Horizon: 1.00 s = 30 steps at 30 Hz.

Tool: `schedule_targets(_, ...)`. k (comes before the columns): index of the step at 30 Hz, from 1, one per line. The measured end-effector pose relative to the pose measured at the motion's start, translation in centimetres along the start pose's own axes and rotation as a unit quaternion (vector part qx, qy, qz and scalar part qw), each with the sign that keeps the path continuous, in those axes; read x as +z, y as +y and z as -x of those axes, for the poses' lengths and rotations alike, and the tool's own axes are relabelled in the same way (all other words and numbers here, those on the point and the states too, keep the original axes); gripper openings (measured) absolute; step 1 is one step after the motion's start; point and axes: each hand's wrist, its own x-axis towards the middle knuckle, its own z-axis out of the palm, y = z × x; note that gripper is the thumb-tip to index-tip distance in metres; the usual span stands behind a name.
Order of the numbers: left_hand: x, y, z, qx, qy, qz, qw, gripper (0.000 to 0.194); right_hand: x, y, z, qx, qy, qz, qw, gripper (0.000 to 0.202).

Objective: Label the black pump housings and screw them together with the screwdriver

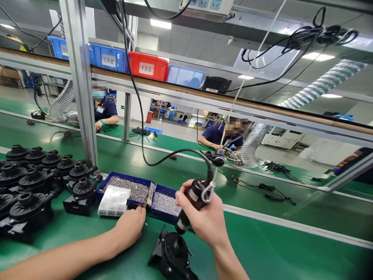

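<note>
My right hand (208,217) is wrapped round a black electric screwdriver (190,202), which hangs from a cord and points down over a black pump housing (175,249) on the green bench. The screwdriver's tip is hidden or out of sight. My left hand (131,225) is closed, knuckles up, at the front edge of a blue bin of long screws (131,188). Whatever its fingers hold is hidden. Right of that bin stands a second blue bin of small shiny screws (165,203). A white labelled packet (114,200) leans on the first bin.
Several black pump housings (32,210) crowd the bench at left. A metal post (80,85) rises behind them. The screwdriver's black cable (142,140) loops overhead. Across the line sit two co-workers (214,134). Blue bins and a red bin (148,66) stand on the shelf above.
</note>
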Motion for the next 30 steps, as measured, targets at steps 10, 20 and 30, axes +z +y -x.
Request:
schedule_targets(10,0.7,2.5,1.4,-0.093,-0.201,0.457,0.861,0.013,0.5,-1.2,1.2,-0.059,0.077,-0.114,0.989,0.021)
schedule_targets(20,0.5,2.8,1.6,-0.128,-0.227,0.583,0.77,0.038,1.1,-0.4,1.3,-0.075,0.052,-0.132,0.987,0.019)
schedule_targets(30,-0.1,2.7,1.8,-0.114,-0.269,0.592,0.752,0.022,1.8,0.8,1.1,-0.049,0.003,-0.138,0.989,0.021)
